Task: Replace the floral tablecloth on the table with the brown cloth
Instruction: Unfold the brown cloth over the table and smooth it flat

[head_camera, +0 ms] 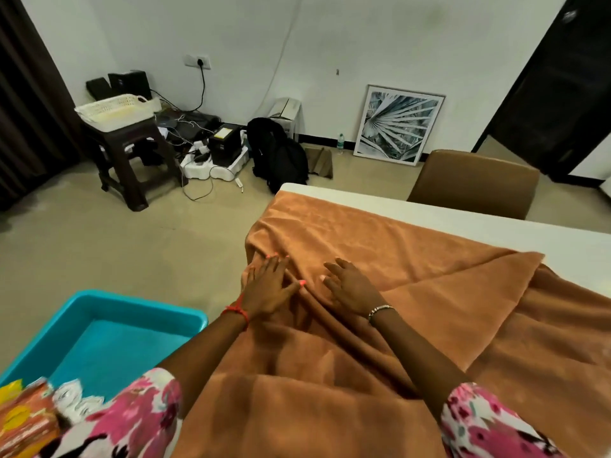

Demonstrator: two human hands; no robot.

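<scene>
The brown cloth (380,246) lies spread over the white table (496,223), wrinkled near the left edge and with one corner folded back at the right. My left hand (269,287) rests flat on the cloth at the table's left edge, fingers spread. Just to its right, my right hand (352,287) also presses flat on the cloth with fingers apart. Neither hand holds anything. A floral cloth (23,414) in orange and yellow lies bunched in the turquoise tub (109,335) at the lower left.
A brown chair (472,183) stands behind the table's far side. On the floor by the wall are a dark stool (132,153) with a white basket (115,109), cables and boxes, a black backpack (277,153) and a framed picture (398,123).
</scene>
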